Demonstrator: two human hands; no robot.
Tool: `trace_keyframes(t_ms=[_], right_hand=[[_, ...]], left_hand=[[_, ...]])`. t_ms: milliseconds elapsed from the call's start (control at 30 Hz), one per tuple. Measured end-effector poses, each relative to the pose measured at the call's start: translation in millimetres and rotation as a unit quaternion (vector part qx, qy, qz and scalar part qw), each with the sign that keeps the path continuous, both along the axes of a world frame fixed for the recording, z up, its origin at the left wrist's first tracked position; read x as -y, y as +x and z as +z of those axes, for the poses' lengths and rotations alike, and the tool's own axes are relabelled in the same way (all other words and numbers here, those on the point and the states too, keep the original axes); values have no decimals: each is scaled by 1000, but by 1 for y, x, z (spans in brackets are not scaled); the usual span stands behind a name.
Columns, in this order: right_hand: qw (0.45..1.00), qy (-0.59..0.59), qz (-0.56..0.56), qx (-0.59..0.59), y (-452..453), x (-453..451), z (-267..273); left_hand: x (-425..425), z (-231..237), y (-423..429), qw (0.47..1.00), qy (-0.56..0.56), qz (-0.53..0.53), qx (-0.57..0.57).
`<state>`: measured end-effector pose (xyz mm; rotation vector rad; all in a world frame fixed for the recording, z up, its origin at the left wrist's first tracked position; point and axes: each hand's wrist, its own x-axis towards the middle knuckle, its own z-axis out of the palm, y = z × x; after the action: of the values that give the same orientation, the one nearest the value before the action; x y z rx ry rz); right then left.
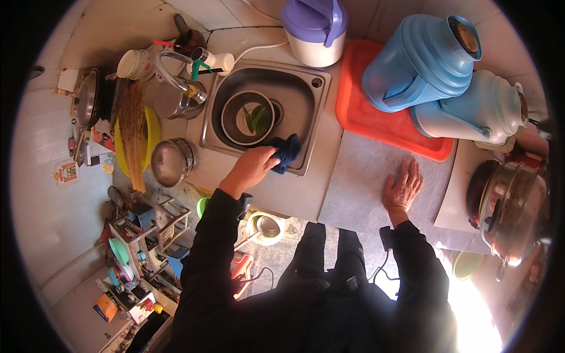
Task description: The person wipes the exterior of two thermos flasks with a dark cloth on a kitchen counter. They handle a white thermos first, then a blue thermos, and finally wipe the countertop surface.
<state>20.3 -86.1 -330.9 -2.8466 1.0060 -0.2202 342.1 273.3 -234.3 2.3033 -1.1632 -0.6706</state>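
Note:
My left hand [251, 170] grips a dark blue cloth [287, 152] at the front rim of the stainless steel sink [318, 128]. Inside the sink, just beyond the cloth, sits a round metal pot [227, 130] with green leaves [257, 119] in it. My right hand [402, 187] rests palm down, fingers spread, on the grey countertop [353, 181], with nothing held. In front of it lies a red-orange plastic tray [353, 110], bearing a blue thermos flask [415, 66]; a second, paler flask [476, 110] leans beside it.
A chrome faucet [170, 73] arches left of the sink, near stacked metal bowls [170, 163] and a whisk of bristles [132, 137] over a yellow basin [153, 128]. A purple-lidded jug [313, 39] stands behind the sink. At the right is a lidded metal pot [514, 207].

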Motion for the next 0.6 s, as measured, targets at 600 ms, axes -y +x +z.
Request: trace_keyframes(t_ms=[600], right_hand=[[999,-23,17,39,-1,4,-8]], left_hand=[[7,-44,-153,986,6,25,165]])
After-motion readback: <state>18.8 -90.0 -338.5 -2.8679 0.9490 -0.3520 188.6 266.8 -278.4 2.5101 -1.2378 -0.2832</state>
